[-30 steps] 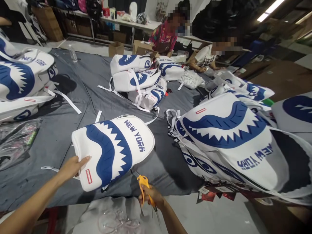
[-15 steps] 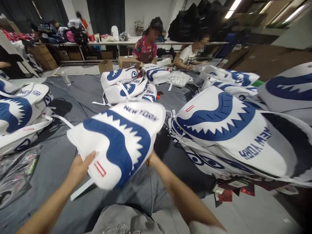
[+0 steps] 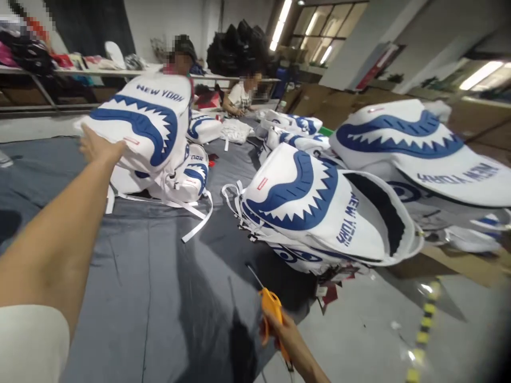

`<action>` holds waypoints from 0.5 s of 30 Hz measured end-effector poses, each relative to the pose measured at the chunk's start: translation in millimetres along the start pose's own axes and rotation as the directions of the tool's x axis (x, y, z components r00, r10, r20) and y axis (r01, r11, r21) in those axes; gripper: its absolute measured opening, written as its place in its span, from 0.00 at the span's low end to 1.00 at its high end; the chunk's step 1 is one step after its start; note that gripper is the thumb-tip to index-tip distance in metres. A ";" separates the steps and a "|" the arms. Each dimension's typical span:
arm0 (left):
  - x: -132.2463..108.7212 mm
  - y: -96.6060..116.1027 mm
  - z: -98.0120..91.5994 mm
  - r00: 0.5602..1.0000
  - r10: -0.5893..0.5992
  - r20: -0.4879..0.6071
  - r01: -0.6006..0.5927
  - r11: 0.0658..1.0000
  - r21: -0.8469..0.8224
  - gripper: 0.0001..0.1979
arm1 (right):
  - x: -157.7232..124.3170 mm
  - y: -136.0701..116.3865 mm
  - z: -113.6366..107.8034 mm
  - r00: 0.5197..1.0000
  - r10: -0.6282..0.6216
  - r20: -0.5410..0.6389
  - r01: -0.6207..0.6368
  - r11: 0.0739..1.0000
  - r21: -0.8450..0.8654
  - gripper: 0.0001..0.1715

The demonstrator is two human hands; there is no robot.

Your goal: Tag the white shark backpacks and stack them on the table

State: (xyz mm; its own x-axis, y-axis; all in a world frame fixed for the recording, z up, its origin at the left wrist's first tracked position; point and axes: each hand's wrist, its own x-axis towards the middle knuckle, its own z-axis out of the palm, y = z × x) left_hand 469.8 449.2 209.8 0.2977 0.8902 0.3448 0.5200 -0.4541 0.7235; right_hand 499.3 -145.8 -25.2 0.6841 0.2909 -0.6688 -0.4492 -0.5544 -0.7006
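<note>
My left hand [image 3: 99, 146] stretches far forward, gripping the lower end of a white backpack [image 3: 138, 119] with a blue shark-mouth print and NEW YORK lettering. That backpack is at the pile on the table's far side, above other white backpacks; whether it rests on them I cannot tell. An orange air blow gun [image 3: 271, 303] with a thin nozzle is in my right hand [image 3: 285, 332], low at the table's near edge. Its nozzle points up and left. To the right of it lies a stack of similar backpacks [image 3: 295, 186], the top one unzipped.
More white backpacks [image 3: 399, 130] stand at the right, others [image 3: 295, 122] farther back. A crumpled white bundle [image 3: 235, 130] lies on the grey-covered table [image 3: 171, 298]. Two people sit across the table. Yellow-black tape [image 3: 425, 324] marks the floor at right.
The backpack has moved from in front of me to the far pile, in my left hand. My right hand has come out from behind it, showing the air blow gun. The view has swung right.
</note>
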 end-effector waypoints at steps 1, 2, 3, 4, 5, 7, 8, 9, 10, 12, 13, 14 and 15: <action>-2.7 -5.3 15.4 0.997 0.051 0.056 -0.061 0.982 0.180 0.43 | -2.7 27.0 -8.8 0.995 0.060 -0.075 -0.060 0.998 -0.003 0.31; -7.7 -10.3 30.3 0.989 0.037 0.145 -0.087 0.931 0.355 0.41 | -5.9 46.6 -15.2 0.989 0.098 -0.111 -0.099 0.995 -0.004 0.31; -14.5 -14.7 44.3 0.972 -0.039 0.234 -0.085 0.863 0.498 0.35 | -9.0 58.7 -19.7 0.986 0.110 -0.124 -0.112 0.994 -0.014 0.30; -23.0 -18.3 57.1 0.940 -0.127 0.316 -0.091 0.800 0.593 0.29 | -11.4 64.0 -22.9 0.987 0.105 -0.121 -0.109 0.994 -0.025 0.29; -33.3 -20.9 68.4 0.914 -0.192 0.358 -0.096 0.754 0.650 0.25 | -13.1 63.9 -25.3 0.990 0.093 -0.107 -0.097 0.995 -0.031 0.28; -60.5 -21.9 86.5 0.911 -0.133 0.391 -0.161 0.759 0.632 0.21 | -14.0 54.9 -28.8 0.994 0.064 -0.091 -0.066 0.998 -0.024 0.29; -78.1 -19.4 93.7 0.905 0.006 0.425 -0.264 0.790 0.553 0.21 | -13.8 49.5 -30.0 0.994 0.048 -0.095 -0.050 0.999 -0.010 0.29; -98.5 -14.4 100.2 0.872 0.175 0.457 -0.394 0.807 0.441 0.20 | -13.5 45.5 -30.7 0.994 0.037 -0.099 -0.037 0.999 0.008 0.30; -121.6 -6.5 106.5 0.806 0.334 0.488 -0.515 0.802 0.302 0.21 | -13.3 43.5 -30.7 0.995 0.029 -0.098 -0.026 0.999 0.032 0.30; -174.4 18.8 119.6 0.664 0.527 0.531 -0.665 0.740 0.098 0.21 | -14.2 46.7 -28.8 0.997 -0.002 -0.079 0.008 0.996 0.084 0.30; -203.1 36.0 126.7 0.563 0.624 0.542 -0.731 0.682 -0.026 0.21 | -15.5 51.3 -27.2 0.998 -0.031 -0.063 0.038 0.994 0.103 0.29; -232.4 55.7 134.1 0.465 0.702 0.540 -0.772 0.619 -0.141 0.21 | -17.5 57.4 -25.7 0.997 -0.067 -0.042 0.072 0.991 0.113 0.27; -261.9 77.2 141.7 0.381 0.759 0.528 -0.792 0.562 -0.237 0.20 | -20.3 64.4 -24.5 0.994 -0.104 -0.023 0.106 0.988 0.115 0.26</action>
State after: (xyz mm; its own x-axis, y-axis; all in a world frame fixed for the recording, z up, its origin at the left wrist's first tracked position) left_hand 545.5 175.9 90.6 0.9308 -0.0245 0.3648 -0.1330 -0.9521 0.2754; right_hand 470.6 -206.5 -50.7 0.7401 0.3292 -0.5864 -0.4374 -0.4266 -0.7916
